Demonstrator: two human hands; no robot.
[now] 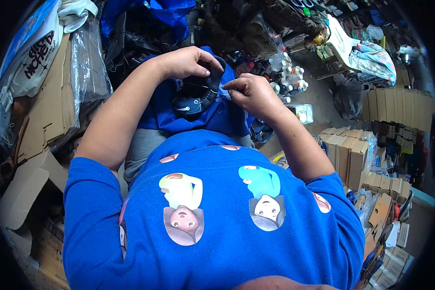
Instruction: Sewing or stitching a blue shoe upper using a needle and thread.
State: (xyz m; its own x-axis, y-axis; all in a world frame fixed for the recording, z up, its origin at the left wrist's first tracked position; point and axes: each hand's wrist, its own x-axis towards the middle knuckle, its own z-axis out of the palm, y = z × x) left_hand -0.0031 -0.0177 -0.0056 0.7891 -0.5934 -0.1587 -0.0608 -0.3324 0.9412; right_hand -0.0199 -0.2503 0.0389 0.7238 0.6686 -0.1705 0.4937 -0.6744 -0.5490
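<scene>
A dark navy shoe (191,105) with pale stitching and metal-looking eyelets rests on a blue cloth (164,117) over my lap. My left hand (192,64) is closed around the shoe's far upper part, its fingers partly inside the opening. Just right of the shoe, my right hand (254,94) pinches with thumb and forefinger. A thin pale cord (219,94) runs from the shoe's side to those fingertips; whether it is lace or thread I cannot tell. The shoe's far end is partly hidden by my left hand.
Several bottles (295,79) stand on the floor beyond my right hand. A white plastic chair (339,44) with cloth on it is farther right. Cardboard boxes (345,152) are stacked near my right elbow. Flattened cardboard (58,101) and plastic sheeting (88,67) stand along my left.
</scene>
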